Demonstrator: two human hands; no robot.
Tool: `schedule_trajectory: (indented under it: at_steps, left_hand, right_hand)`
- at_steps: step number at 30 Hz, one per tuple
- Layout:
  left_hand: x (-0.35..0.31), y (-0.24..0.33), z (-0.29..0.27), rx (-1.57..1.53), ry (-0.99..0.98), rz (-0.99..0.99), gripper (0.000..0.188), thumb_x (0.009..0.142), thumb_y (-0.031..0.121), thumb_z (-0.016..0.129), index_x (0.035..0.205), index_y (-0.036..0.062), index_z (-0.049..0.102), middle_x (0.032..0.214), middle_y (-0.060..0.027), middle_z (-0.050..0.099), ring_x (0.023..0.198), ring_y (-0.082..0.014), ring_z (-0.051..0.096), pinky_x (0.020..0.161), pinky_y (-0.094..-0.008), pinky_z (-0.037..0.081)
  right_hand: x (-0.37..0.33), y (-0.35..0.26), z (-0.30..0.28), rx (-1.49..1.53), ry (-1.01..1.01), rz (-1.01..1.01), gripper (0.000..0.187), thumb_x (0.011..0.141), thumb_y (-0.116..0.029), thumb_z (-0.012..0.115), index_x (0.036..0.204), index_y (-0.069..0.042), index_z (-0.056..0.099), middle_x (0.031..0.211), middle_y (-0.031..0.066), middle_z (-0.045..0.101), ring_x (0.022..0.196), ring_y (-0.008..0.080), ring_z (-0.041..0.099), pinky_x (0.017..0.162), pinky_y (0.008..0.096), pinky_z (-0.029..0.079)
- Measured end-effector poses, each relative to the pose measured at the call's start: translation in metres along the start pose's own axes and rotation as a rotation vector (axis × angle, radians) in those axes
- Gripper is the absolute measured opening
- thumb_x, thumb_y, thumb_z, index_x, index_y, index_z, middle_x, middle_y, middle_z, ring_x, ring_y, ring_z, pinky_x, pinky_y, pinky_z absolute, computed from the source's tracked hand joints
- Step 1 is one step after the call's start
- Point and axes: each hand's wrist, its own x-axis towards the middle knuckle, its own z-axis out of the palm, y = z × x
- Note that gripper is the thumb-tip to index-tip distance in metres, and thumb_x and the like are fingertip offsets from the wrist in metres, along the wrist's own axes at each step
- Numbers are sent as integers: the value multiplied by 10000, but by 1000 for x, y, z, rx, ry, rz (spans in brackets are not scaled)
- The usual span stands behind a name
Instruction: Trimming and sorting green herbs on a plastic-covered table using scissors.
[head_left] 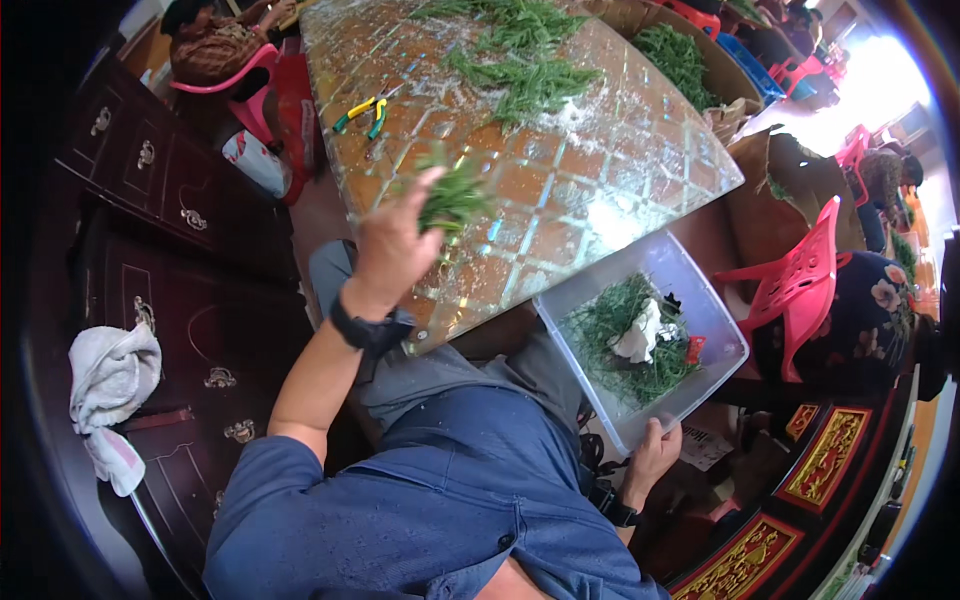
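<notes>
My left hand [395,245] is over the near left part of the table, closed around a bunch of green needle-like sprigs [455,200], which is smeared by motion. My right hand [655,450] grips the near rim of a clear plastic bin [715,365], thumb at the edge. The bin tilts beside my lap, against the table's corner. Inside it lie loose green needles [610,340], a crumpled white scrap [638,335] and a small red piece [695,348]. Green-and-yellow pliers [365,112] rest on the table beyond my left hand.
White crumbs and more green sprigs [530,80] are scattered on the glass-topped table [650,140]. A cardboard box of greens [670,60] stands beyond its right edge. Pink chairs [800,285] are at right; dark drawers [160,240] line my left. Other people sit nearby.
</notes>
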Motion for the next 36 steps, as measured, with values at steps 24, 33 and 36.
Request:
schedule_trajectory:
  at_steps: [24,33,36]
  left_hand:
    - [34,27,36,22,18,-69,569,783,107,721,1323,160,548,828,-184,676,720,-349,678,627,-470,528]
    - [10,28,81,192,-265,-76,514,785,54,612,1295,57,554,715,-156,654,646,-338,662,592,-476,521]
    - [-2,90,137,-117,-321,163,587,716,4,584,1293,107,557,700,-182,633,676,-378,657,582,-486,514]
  right_hand:
    - [1,-2,1,39,-15,-45,127,893,-104,570,928,13,601,816,12,571,747,110,506,686,272,422]
    - [1,1,1,94,-12,-49,178,909,-107,567,1015,22,627,875,24,621,785,110,550,729,263,457]
    - [5,17,-2,131,-21,-49,166,913,-106,570,1011,14,630,872,18,615,778,103,547,712,259,454]
